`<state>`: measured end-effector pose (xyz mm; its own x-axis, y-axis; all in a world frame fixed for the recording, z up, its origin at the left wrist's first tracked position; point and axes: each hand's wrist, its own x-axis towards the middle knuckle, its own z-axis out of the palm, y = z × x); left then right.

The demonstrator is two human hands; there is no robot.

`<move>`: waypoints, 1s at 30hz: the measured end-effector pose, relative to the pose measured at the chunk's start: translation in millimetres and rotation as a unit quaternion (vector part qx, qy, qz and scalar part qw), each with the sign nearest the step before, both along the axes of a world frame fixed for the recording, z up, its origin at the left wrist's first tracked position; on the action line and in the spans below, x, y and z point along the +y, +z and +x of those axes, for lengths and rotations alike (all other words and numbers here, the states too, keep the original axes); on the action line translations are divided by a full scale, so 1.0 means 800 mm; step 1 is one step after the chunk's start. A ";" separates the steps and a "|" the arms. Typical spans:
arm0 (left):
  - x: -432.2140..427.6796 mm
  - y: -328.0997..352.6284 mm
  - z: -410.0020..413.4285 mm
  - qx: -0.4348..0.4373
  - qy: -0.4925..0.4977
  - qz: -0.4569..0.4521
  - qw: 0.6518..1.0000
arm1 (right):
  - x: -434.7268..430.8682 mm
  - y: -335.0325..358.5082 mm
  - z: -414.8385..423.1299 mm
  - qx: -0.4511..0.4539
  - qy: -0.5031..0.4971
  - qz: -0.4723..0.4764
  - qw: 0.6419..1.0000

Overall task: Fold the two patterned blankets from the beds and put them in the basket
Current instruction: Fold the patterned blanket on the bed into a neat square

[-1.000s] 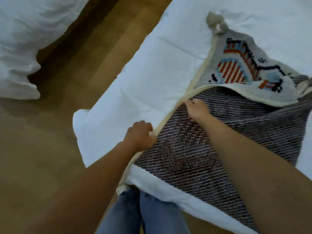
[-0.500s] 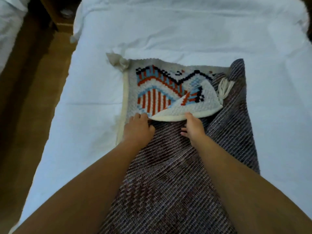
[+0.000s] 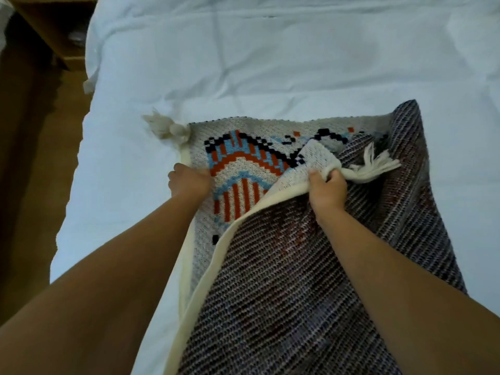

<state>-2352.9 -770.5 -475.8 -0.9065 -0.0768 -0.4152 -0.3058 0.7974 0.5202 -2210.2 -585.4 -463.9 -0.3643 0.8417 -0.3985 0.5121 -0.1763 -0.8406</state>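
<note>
A knitted patterned blanket (image 3: 284, 280) lies on the white bed (image 3: 270, 63), its dark striped underside up over most of its area. The cream face with orange, blue and black pattern (image 3: 238, 169) shows at the far left part. My right hand (image 3: 326, 186) grips a folded-over corner with a cream tassel (image 3: 376, 166) and holds it above the blanket. My left hand (image 3: 188, 182) presses flat on the blanket's left cream edge, fingers curled. A second tassel (image 3: 167, 128) lies at the far left corner. No basket is in view.
The bed's white cover stretches far and right of the blanket. A wooden floor (image 3: 29, 185) runs along the left side. A brown wooden bedside unit (image 3: 59, 28) stands at the top left, by the bed's corner.
My right hand has closed on the tasselled corner and lifted it, peeling the flap off the patterned face. My left hand has slid left to the cream edge. The view has moved closer.
</note>
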 end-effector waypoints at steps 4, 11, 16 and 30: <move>0.015 -0.008 -0.043 -0.019 0.049 0.116 0.992 | -0.012 0.004 -0.043 -0.032 0.074 0.053 0.995; -0.015 -0.002 -0.131 -0.044 0.119 0.255 0.959 | -0.070 0.018 -0.173 -0.044 0.193 0.127 0.972; -0.088 -0.019 -0.177 0.017 0.102 0.194 0.976 | -0.155 0.011 -0.289 -0.004 0.296 0.152 0.943; -0.106 -0.040 -0.215 -0.078 0.121 0.307 0.941 | -0.240 -0.055 -0.343 -0.018 0.445 0.204 0.872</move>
